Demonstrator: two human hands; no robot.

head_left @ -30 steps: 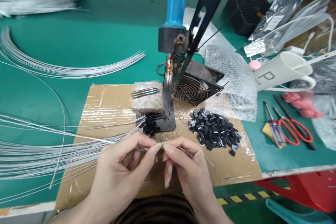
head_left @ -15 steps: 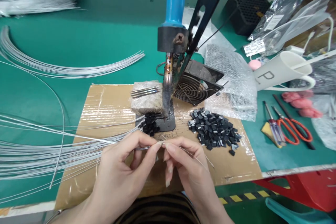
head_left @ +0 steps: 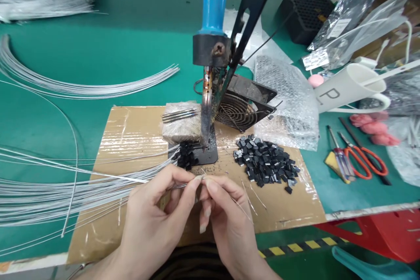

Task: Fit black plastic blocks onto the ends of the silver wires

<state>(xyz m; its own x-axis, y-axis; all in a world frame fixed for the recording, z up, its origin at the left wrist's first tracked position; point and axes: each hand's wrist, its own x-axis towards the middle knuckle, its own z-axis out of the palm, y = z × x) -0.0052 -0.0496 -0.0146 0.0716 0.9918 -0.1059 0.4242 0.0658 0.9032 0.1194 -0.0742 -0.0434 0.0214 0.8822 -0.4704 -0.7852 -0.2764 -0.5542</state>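
Observation:
My left hand is closed in a pinch on a thin grey cable, thumb against forefinger. Right beside it, my right hand pinches the cable's end, the fingertips of both hands almost touching. A fine wire sticks out past the right fingers. What exactly lies between the fingertips is too small to make out. Just beyond the hands, a cluster of black connectors sits on the ends of a bundle of grey cables. Loose black pieces lie in a pile to the right.
A soldering iron hangs tip down from a stand above the cardboard. Behind it are a wrapped block and a small fan. Scissors, a screwdriver and a white mug are on the right.
My right hand has shifted slightly left and turned inward, its lower fingers drawn closer to the left hand. Thin wires on the cardboard to its right are now more exposed. Both pinches stay closed.

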